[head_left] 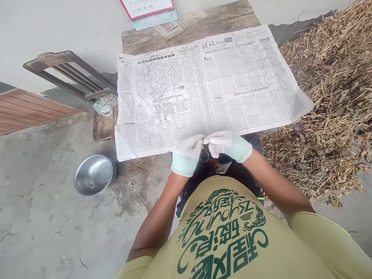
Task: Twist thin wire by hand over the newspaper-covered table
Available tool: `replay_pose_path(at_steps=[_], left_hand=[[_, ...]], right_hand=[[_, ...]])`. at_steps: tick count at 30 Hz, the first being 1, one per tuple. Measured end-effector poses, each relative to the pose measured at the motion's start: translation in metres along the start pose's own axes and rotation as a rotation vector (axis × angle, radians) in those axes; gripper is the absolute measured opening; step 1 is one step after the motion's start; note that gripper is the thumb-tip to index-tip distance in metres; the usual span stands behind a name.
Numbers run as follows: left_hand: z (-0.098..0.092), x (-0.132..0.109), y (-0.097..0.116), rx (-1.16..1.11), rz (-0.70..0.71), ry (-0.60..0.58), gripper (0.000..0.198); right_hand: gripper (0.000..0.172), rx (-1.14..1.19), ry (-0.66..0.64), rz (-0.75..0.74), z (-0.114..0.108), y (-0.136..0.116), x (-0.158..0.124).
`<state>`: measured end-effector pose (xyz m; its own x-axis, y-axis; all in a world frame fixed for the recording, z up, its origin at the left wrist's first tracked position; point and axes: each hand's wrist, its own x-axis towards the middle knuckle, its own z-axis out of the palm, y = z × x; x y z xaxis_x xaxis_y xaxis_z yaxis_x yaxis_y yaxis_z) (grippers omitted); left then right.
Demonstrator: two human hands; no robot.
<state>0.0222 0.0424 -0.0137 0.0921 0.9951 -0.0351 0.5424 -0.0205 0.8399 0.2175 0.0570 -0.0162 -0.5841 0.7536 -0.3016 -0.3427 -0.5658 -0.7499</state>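
Note:
White gloves with pale green cuffs cover both my hands, which meet just in front of the table's near edge. My left hand point(188, 151) is closed, its thumb and forefinger pinching a thin wire point(207, 158). Fingertip to fingertip with it, my right hand point(222, 144) is closed on the same wire. A curved length of it hangs below the fingers. Beyond my hands lies a spread newspaper point(186, 133). Several thin wire rings point(172, 72) rest on its left half, and loose bent wires point(266, 64) are scattered at its right.
The newspaper covers most of a wooden table point(229, 17), with a calendar point(148, 7) behind. A wooden chair point(68, 58) with a crumpled plastic bag point(105, 104) stands left. A metal pot point(94, 175) sits on the floor. Dry plant stalks point(328, 100) are heaped right.

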Motion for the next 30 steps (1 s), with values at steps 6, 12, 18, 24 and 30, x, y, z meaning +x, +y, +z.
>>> replay_pose_path(at_steps=[6,12,18,24,30], left_hand=[[-0.005,-0.001,0.007,0.412,0.276,0.064,0.033],[-0.003,-0.002,0.005,0.396,0.338,0.019,0.036],[0.001,-0.010,-0.003,0.257,0.270,0.084,0.035],[-0.005,-0.016,-0.007,0.273,0.309,0.040,0.035],[-0.009,-0.016,-0.008,0.269,0.341,-0.015,0.035]], right_hand=[[0.026,-0.024,-0.042,0.038,-0.003,-0.004,0.000],[0.028,-0.108,0.016,0.071,-0.006,-0.002,-0.003],[0.025,-0.157,0.060,0.094,-0.004,-0.006,-0.008],[0.018,-0.309,0.119,0.132,0.001,-0.015,-0.012],[0.017,-0.414,0.061,0.157,0.005,-0.021,-0.014]])
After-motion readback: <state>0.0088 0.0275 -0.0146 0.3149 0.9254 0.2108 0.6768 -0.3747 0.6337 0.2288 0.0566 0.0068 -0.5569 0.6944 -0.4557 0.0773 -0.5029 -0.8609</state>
